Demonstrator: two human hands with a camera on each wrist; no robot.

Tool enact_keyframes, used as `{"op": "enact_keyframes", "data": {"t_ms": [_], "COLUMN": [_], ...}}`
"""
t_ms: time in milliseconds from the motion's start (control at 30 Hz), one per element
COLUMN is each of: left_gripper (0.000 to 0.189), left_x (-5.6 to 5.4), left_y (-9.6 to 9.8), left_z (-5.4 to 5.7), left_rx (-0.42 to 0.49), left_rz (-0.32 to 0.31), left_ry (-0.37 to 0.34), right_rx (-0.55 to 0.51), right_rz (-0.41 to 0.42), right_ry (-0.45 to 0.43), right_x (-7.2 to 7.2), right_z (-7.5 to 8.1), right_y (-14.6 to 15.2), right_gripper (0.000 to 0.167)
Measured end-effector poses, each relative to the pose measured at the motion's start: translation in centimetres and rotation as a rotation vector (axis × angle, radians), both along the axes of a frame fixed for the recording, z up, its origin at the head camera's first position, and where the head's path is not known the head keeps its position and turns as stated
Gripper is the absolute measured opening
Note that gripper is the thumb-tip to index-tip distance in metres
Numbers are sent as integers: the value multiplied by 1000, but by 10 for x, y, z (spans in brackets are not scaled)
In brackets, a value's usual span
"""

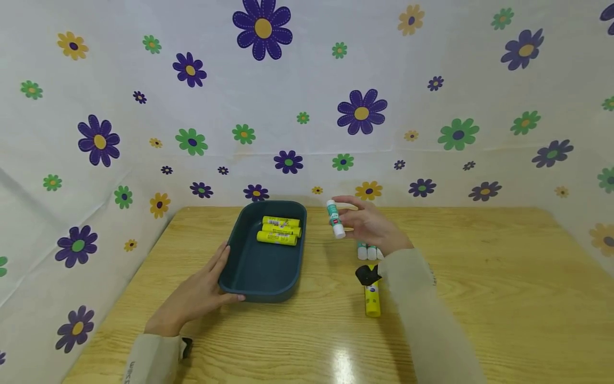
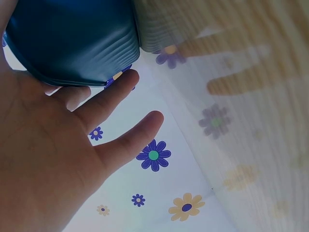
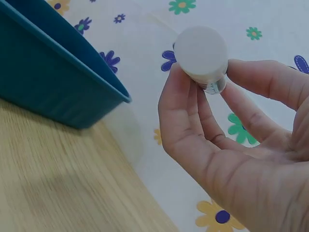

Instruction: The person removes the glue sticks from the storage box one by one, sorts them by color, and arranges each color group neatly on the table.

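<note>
A white-capped glue stick with a green label [image 1: 335,218] is pinched between the thumb and fingers of my right hand [image 1: 371,224], raised just right of a dark teal tray [image 1: 259,274]. In the right wrist view the glue stick's white end [image 3: 200,50] faces the camera. Inside the tray lie several yellow glue sticks [image 1: 277,238]. My left hand [image 1: 199,290] rests against the tray's near left corner, thumb at the front and fingers along the side. Seen from the left wrist, its outer fingers [image 2: 125,140] stretch out straight below the tray's wall [image 2: 82,43].
Beneath my right hand, several white-and-green glue sticks [image 1: 371,252] lie side by side on the wooden table [image 1: 489,298]. Nearer me is another yellow glue stick [image 1: 372,304], partly covered by a black strap end [image 1: 368,275] at the right sleeve. A flowered cloth [image 1: 307,85] hangs behind.
</note>
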State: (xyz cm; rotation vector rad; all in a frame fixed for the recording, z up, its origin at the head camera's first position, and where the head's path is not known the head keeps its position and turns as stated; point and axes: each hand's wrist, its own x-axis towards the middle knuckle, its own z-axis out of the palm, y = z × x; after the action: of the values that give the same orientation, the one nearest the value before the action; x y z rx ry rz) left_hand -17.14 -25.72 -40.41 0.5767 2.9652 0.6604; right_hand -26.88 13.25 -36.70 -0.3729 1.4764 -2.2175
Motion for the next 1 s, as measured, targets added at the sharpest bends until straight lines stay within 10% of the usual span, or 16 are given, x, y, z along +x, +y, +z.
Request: {"op": "enact_keyframes", "data": {"t_ms": [1000], "left_gripper": [119], "left_x": [-2], "left_y": [0], "left_z": [-3], "left_rx": [11], "left_rz": [12], "left_ry": [-16], "right_rx": [549], "right_rz": [-242], "right_ry": [8], "right_x": [8], "right_z": [-17], "right_y": [112], "right_gripper": [59]}}
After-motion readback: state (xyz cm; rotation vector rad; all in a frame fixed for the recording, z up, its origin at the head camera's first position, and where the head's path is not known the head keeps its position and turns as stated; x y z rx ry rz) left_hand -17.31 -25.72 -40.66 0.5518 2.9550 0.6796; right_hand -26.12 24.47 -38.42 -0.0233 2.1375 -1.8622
